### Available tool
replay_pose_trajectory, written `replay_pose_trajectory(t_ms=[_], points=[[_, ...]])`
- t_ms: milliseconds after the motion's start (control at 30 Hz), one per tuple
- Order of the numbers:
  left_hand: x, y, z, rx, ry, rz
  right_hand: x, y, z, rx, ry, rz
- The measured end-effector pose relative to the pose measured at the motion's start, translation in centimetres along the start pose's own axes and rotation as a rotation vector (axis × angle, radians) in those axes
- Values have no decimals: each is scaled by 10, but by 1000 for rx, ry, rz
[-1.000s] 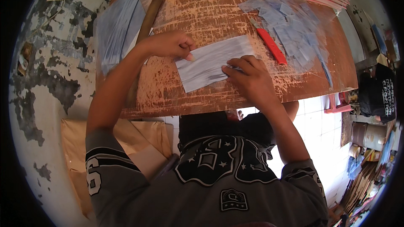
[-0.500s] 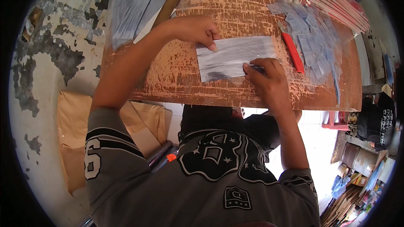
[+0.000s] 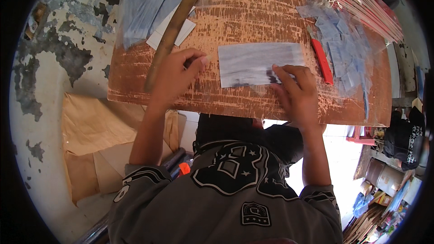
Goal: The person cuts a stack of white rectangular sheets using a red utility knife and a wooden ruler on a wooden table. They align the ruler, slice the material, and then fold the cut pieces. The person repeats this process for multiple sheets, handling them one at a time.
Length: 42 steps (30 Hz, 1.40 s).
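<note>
A greyish-white rectangular sheet (image 3: 248, 61), seemingly plastic film, lies flat on the worn brown tabletop (image 3: 226, 22). My right hand (image 3: 296, 86) rests at its lower right part, index fingertip touching the sheet, fingers and thumb apart. My left hand (image 3: 181, 72) is off the sheet, to its left, beside the lower part of a long brown wooden strip (image 3: 183, 11). Its fingers curl in and the thumb meets the index tip; whether anything small sits between them is hidden. A red-handled cutter knife (image 3: 321, 61) lies just right of my right hand.
Stacked bluish plastic sheets (image 3: 144, 7) and white cards (image 3: 184, 31) lie at the far left. Small clear plastic pieces (image 3: 341, 49) are heaped at right, below a bundle of red sticks (image 3: 368, 7) with white cords. Brown paper (image 3: 99, 122) stands beside the peeling wall.
My left hand has let go of the sheet's upper left corner and moved left and toward me. The right hand stays at the sheet. The view has shifted slightly.
</note>
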<state>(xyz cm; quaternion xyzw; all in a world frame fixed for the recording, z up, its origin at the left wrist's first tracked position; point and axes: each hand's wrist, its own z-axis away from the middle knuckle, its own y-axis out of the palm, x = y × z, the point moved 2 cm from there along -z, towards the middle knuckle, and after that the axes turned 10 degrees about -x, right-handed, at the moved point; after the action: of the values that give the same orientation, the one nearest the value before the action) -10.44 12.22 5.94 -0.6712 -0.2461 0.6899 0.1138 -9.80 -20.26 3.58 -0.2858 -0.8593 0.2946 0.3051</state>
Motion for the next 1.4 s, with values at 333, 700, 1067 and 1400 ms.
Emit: replay_pose_trajectory(t_ms=[333,700,1067,1400], points=[[3,25,70,99,-296,310,27,36,-32,118,-48,-38],[14,30,85,190,-223,300,36,57,-35,167,-40,1],[20,28,85,207,-128,266,46,64,-30,123,0,25],[14,27,84,184,-138,272,48,66,-29,115,17,32]])
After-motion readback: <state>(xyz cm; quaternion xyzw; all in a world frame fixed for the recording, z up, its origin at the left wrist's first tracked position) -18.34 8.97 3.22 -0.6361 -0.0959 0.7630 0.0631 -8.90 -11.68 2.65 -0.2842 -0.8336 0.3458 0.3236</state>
